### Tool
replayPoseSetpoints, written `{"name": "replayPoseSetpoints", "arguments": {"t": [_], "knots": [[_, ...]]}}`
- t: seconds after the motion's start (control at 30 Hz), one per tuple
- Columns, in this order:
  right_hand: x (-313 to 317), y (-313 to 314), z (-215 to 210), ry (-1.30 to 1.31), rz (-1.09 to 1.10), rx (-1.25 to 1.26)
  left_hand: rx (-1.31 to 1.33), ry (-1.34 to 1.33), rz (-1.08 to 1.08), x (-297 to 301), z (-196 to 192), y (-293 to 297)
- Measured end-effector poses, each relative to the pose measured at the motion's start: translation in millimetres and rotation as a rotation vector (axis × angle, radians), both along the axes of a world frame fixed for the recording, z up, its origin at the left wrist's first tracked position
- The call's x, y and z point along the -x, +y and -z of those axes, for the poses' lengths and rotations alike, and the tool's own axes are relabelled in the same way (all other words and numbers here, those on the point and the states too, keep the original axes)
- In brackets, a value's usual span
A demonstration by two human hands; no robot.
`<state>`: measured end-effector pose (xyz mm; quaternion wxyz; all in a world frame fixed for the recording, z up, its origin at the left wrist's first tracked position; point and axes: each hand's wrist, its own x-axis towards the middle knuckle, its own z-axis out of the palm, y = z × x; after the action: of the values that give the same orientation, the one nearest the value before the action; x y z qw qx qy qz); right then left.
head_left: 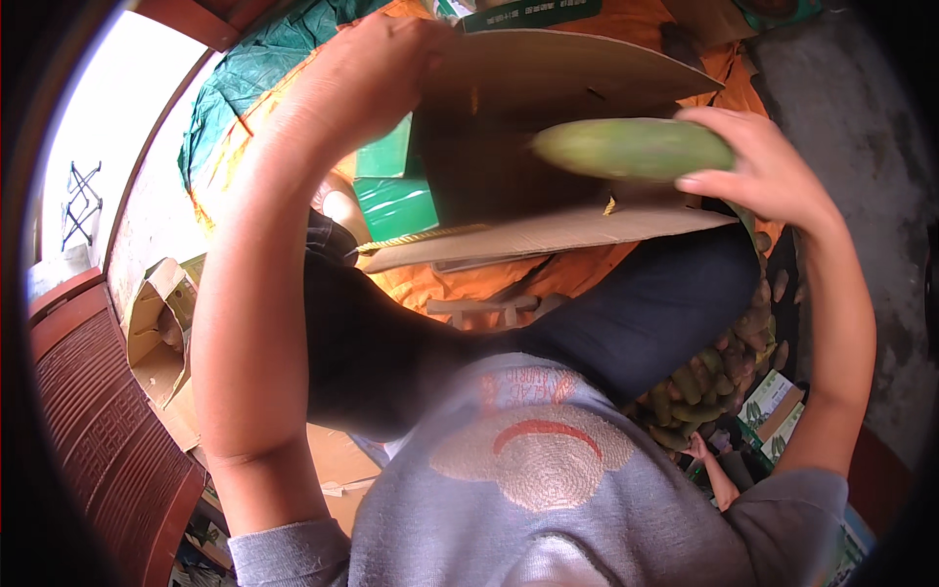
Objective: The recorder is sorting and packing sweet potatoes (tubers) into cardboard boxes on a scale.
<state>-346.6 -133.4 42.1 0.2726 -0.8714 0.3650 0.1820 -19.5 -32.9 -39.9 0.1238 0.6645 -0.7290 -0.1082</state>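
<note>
While the left hand [367, 78] grips the cardboard box [548, 147] flap to steady it, the right hand [763, 166] clasps 1 green mango [631, 149] just above the opening.

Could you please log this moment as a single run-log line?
left hand: gripping cardboard box flap | right hand: holding long green fruit at box opening | green packs beside box

A produce packing spot is indicated by flattened brown cardboard cartons [548, 147], a heap of green-brown fruit [719, 367] and orange plastic sheeting [430, 284].
</note>
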Motion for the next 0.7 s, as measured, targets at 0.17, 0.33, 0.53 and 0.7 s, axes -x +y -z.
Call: {"name": "replayPoseSetpoints", "arguments": {"t": [0.17, 0.33, 0.53, 0.7], "knots": [[-89.3, -24.3, 144.5, 0.285, -0.083, -0.155, 0.020, 0.021, 0.038, -1.8, 1.6, -1.2], [-115.3, -17.6, 264.9, 0.057, -0.163, -0.393, -0.045, 0.024, -0.017, 5.8, -8.4, 7.8], [-135.6, -12.4, 272.1, 0.073, -0.402, -0.296, -0.062, 0.083, -0.020, 4.5, -10.8, 7.0], [-135.2, -10.9, 250.4, 0.078, -0.577, -0.171, -0.026, 0.056, -0.024, 6.1, -7.6, 5.7]]}}
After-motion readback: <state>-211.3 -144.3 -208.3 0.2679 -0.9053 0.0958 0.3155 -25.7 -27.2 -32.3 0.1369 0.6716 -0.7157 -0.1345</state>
